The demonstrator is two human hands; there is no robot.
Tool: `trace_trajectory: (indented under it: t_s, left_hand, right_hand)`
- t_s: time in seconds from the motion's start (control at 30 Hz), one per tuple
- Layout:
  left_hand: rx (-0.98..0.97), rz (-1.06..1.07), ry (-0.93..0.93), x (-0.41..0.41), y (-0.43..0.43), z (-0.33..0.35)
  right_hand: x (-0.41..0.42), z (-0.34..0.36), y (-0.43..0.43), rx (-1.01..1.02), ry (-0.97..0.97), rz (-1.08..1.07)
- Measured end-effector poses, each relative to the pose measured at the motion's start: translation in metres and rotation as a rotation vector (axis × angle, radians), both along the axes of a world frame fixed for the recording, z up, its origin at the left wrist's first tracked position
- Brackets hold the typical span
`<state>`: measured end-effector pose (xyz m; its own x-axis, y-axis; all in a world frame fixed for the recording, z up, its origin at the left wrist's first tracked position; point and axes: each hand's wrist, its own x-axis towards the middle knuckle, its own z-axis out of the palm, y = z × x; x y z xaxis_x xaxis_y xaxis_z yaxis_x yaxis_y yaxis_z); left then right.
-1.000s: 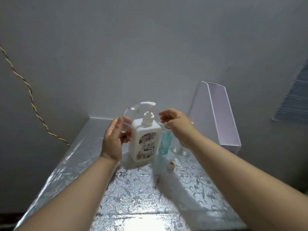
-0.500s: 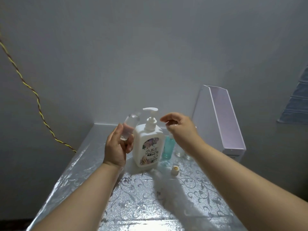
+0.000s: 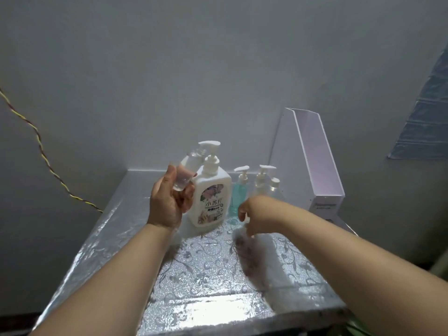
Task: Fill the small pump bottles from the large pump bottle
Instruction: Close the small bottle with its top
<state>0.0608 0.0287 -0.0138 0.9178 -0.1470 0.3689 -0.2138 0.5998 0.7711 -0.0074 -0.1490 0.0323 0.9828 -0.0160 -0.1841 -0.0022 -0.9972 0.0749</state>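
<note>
Left hand [image 3: 167,202]: fingers curled round the small clear bottle [image 3: 188,170], tilted, neck at the nozzle of the large pump bottle [image 3: 212,197].
Right hand [image 3: 254,214]: low over the tabletop [image 3: 206,275], fingers pointing down at a white cap [image 3: 246,220]; pinch or not, cannot tell (blur).
Progress: held bottle looks unfilled; pumping is left. The teal bottle [image 3: 238,192] holds liquid.

We face a plain grey wall [image 3: 218,69] in dim, cool light. The worktop [image 3: 206,275], covered in shiny silver sheet with a swirling leaf pattern, catches a bright glare at its near edge. A yellow-and-dark twisted cord [image 3: 41,146] trails down the left wall. A white file holder [image 3: 315,161] stands at the right, below a blue-grey ribbed sheet [image 3: 424,117].
</note>
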Motion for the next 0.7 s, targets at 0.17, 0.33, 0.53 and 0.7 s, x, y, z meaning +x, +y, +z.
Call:
trace_trajectory:
  t_s: [0.17,0.33,0.53,0.7]
  left_hand:
    - [-0.002,0.026,-0.003,0.001,0.0,0.001]
    - [0.038,0.055,-0.007,0.0,0.0,0.0]
    - [0.081,0.094,0.003,-0.002,0.0,0.0]
    - [0.06,0.091,0.018,-0.002,0.003,0.002]
  right_hand:
    - [0.002,-0.015,0.001,-0.007,-0.021,0.019]
    - [0.002,0.011,0.009,0.258,-0.197,0.097]
    - [0.002,0.064,0.033,0.756,-0.402,0.205]
    - [0.008,0.078,0.043,0.93,-0.435,0.159]
